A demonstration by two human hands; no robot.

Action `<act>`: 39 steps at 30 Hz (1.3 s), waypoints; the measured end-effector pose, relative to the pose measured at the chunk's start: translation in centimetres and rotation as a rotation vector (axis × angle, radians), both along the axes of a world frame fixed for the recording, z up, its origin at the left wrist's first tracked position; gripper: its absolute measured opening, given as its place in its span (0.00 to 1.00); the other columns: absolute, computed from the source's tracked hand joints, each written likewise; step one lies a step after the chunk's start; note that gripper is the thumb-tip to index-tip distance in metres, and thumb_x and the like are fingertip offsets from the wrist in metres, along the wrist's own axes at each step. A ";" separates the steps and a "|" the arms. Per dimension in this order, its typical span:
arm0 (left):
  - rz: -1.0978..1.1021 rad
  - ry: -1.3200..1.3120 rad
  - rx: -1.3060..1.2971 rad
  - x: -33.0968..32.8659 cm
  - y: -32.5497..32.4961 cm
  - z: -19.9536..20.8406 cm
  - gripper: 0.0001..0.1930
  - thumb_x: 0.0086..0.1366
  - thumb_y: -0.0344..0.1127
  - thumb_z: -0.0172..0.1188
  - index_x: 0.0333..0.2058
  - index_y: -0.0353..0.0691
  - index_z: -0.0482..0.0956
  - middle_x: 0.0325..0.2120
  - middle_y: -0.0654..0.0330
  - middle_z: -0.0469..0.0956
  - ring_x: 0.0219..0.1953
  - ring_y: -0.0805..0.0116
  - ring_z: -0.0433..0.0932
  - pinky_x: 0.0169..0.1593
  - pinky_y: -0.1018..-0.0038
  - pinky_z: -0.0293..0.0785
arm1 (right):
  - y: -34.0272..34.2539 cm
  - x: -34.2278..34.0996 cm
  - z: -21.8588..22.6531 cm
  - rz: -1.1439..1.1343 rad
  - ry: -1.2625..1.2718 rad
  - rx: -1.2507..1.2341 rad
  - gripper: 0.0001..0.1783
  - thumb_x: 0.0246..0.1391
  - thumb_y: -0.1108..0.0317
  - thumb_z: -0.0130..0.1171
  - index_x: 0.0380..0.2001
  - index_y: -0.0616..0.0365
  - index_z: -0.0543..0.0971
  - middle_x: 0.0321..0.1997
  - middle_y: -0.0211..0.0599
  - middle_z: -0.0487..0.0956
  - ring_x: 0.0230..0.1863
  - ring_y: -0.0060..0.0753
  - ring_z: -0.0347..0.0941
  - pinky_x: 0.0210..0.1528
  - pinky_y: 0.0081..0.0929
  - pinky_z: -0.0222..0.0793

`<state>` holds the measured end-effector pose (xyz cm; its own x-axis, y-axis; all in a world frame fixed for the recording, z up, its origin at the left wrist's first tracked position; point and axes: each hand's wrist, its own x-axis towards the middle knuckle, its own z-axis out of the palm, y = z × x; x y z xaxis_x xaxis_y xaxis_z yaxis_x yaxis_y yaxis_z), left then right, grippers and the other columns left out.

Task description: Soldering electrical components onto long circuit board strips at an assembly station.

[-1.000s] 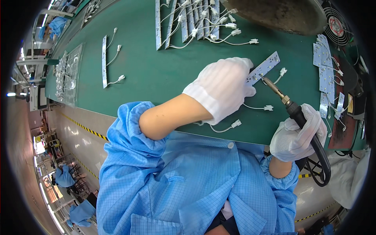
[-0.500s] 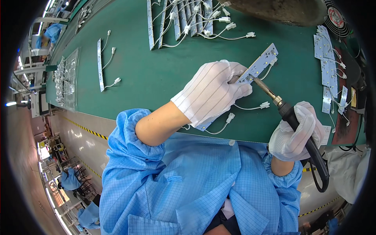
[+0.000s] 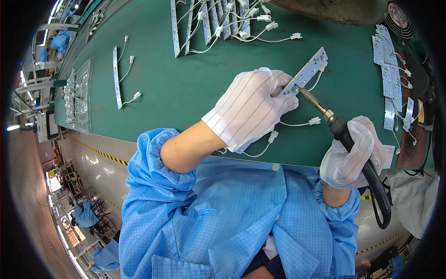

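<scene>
My left hand [image 3: 253, 104], in a white striped glove, is closed around a narrow LED circuit board [image 3: 307, 73] with small chips and short white connector leads. The board slants up to the right above the table, and its middle is hidden by the glove. In my gloved right hand [image 3: 351, 156] is a soldering iron [image 3: 342, 132] with a black handle. Its tip meets the board's face just beyond my left fingertips, as far as I can tell. A lead with a white plug [image 3: 314, 121] hangs out below the board.
Several LED strips with leads [image 3: 204, 25] lie at the table's far side, and one strip [image 3: 116, 76] lies at the left. Stacked boards [image 3: 389, 69] sit at the right near a fan [image 3: 400, 21]. A clear bag [image 3: 83, 95] rests by the left edge of the green table [image 3: 162, 102].
The view has shifted very slightly. Both hands, the board and the soldering iron keep nearly the same places, with the iron's tip still at the board.
</scene>
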<state>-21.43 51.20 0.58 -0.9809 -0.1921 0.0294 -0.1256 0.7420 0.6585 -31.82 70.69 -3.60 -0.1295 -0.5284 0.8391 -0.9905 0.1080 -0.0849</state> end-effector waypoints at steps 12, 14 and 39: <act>0.007 -0.077 0.013 -0.1 -0.1 0.2 0.22 0.58 0.44 0.61 0.45 0.33 0.79 0.24 0.47 0.76 0.25 0.54 0.72 0.32 0.65 0.70 | -0.1 0.1 0.2 -0.081 0.081 0.017 0.15 0.53 0.83 0.55 0.44 0.76 0.66 0.39 0.53 0.70 0.27 0.35 0.74 0.21 0.27 0.74; 0.009 -0.073 0.020 -0.1 -0.1 0.1 0.22 0.58 0.44 0.61 0.45 0.32 0.79 0.24 0.47 0.76 0.25 0.55 0.73 0.32 0.66 0.70 | -0.2 0.0 0.1 -0.065 0.088 0.007 0.15 0.54 0.82 0.55 0.43 0.76 0.66 0.39 0.53 0.70 0.27 0.34 0.74 0.21 0.27 0.74; 0.058 -0.133 0.175 0.1 -0.8 0.2 0.23 0.58 0.44 0.63 0.45 0.31 0.79 0.29 0.49 0.79 0.28 0.64 0.76 0.35 0.71 0.73 | 0.2 -0.1 -0.2 0.041 -0.092 -0.076 0.12 0.53 0.86 0.51 0.42 0.78 0.68 0.38 0.53 0.71 0.23 0.35 0.74 0.20 0.25 0.69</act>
<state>-21.36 50.39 0.80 -0.9613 -0.2388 -0.1378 -0.2585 0.6069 0.7515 -31.94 70.93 -3.80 -0.1874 -0.4703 0.8624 -0.9816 0.0571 -0.1822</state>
